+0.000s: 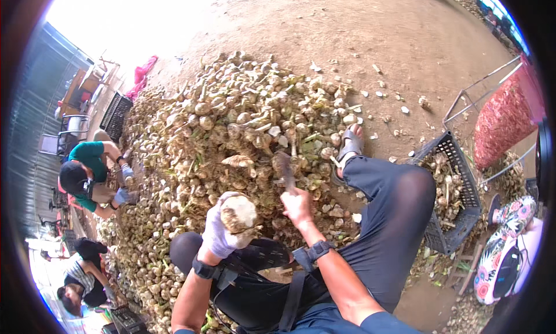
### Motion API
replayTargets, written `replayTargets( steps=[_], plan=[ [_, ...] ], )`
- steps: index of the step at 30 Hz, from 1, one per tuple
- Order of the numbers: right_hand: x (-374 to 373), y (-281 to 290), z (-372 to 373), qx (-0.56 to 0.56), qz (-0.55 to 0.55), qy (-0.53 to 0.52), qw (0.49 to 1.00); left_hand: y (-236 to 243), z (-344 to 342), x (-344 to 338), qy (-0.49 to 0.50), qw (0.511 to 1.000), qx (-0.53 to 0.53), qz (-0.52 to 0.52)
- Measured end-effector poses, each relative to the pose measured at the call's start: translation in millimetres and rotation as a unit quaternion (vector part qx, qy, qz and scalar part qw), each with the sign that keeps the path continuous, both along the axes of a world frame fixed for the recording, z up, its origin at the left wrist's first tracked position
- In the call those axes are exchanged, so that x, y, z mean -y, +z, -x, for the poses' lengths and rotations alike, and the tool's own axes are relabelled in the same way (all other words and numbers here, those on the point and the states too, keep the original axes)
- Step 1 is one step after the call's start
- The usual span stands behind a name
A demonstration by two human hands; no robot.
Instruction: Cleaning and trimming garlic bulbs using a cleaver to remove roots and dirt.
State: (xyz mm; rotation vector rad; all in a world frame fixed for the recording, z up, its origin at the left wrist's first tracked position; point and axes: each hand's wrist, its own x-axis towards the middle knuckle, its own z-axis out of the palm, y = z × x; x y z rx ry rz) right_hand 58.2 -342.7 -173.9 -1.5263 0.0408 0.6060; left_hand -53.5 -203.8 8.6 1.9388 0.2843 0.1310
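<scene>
While the gloved left hand (218, 234) grips a garlic bulb (238, 212), its pale face turned up, between the bent knees (414, 190), the bare right hand (297, 206) is closed around a dark-bladed knife (283, 166), apart from the bulb. Ahead spreads a heap of bulbs (231, 123); a co-worker in green (90, 156) bends at its left edge, and a black crate (443, 240) sits beside the right knee.

Brown packed-earth floor (394, 39): bleached to white at upper left by strong glare, evenly lit toward right.
Heap of pale, brown-rooted garlic bulbs (231, 117): softly lit, shadows faint.
Dark flat metal blade (284, 171): slightly blurred.
Blue-grey corrugated metal wall (37, 114): dimmer, curved by fisheye.
Corners: black, fringed blue-violet.
</scene>
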Motion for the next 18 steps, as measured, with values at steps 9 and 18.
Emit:
replayTargets(
  steps=[9,18],
  plan=[
    [-21,89,47,-0.298,-0.441,0.136,0.836,2,0,4,0.103,0.967,0.032,0.232],
    [-2,90,7,-0.16,-0.379,0.025,0.911,31,-17,4,0.049,0.92,0.17,-0.349]
  ],
)
